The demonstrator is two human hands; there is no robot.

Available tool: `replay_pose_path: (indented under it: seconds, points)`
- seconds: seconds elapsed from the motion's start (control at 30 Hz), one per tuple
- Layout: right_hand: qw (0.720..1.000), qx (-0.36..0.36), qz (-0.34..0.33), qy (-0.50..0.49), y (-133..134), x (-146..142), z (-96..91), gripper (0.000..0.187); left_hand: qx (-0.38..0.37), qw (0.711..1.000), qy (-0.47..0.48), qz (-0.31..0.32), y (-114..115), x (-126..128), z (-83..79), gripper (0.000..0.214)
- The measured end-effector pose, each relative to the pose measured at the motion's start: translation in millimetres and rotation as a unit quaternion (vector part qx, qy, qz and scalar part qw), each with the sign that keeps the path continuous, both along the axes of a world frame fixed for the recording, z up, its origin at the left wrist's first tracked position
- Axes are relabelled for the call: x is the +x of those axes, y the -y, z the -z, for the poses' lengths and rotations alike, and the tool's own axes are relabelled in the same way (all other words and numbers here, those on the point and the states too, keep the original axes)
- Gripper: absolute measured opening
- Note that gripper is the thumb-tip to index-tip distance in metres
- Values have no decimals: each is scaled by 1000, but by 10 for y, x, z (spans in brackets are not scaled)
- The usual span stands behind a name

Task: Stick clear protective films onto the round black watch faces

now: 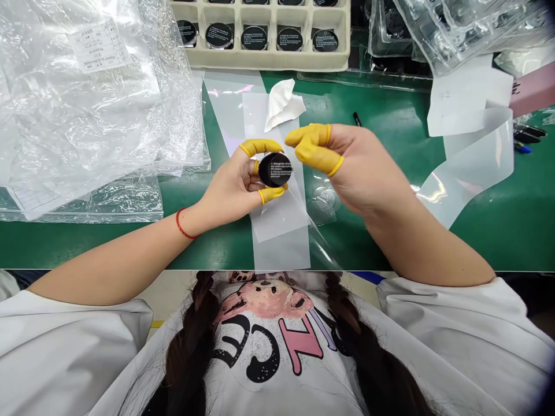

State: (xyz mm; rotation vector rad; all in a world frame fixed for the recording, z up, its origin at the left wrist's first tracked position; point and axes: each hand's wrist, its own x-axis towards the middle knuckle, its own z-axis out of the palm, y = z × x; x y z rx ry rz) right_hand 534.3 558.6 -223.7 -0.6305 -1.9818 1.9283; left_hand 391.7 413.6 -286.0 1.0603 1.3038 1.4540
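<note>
My left hand (232, 188), in yellow finger cots, grips a round black watch face (274, 170) by its edges between thumb and fingers. Small white print shows on the right part of its glossy front. Just to the upper right is my right hand (347, 159), also in yellow cots, with thumb and forefinger pressed together. Whatever may be between those fingertips is too small to make out. Beneath both hands lie translucent film sheets (281, 222), and a crumpled white cloth (284, 107) rests beyond them.
A cream compartment tray (269, 59) with several similar black watch faces stands at the back. Clear plastic bags (108, 110) cover the left side. Clear plastic trays (442, 29), white paper (459, 98) and pens (526, 136) are at the right of the green table (373, 242).
</note>
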Motion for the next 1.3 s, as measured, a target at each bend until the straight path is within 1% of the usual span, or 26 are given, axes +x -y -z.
replay_pose_path:
  seconds: [0.07, 0.13, 0.23, 0.33, 0.43, 0.67, 0.9, 1.13, 1.3]
  points:
    - [999, -24, -23, 26, 46, -14, 52, 25, -8, 1000, 12, 3, 2, 17, -12, 61]
    - [998, -41, -29, 43, 60, -28, 92, 21, -12, 1000, 15, 7, 6, 33, -22, 61]
    - [997, -43, -33, 61, 48, -38, 103, 17, -14, 1000, 15, 12, 6, 46, -35, 59]
    - [996, -34, -27, 75, 47, -38, 78, 17, -17, 1000, 19, 13, 4, 51, -43, 57]
    - [997, -28, -18, 70, 73, -40, 72, 20, -20, 1000, 21, 11, 4, 57, -42, 58]
    - [998, -36, 7, 42, 125, -35, 136, 23, -14, 1000, 18, 5, 0, 63, -18, 61]
    - [999, -10, 22, 35, 120, -17, 167, 27, -5, 1000, 13, 2, -6, 56, 8, 62]
    - [999, 6, 14, 31, 120, -12, 163, 33, -12, 1000, 14, 6, 1, 51, 13, 64]
    - [1000, 3, 11, 25, 118, -11, 164, 36, -13, 1000, 2, 1, 2, 59, -5, 64]
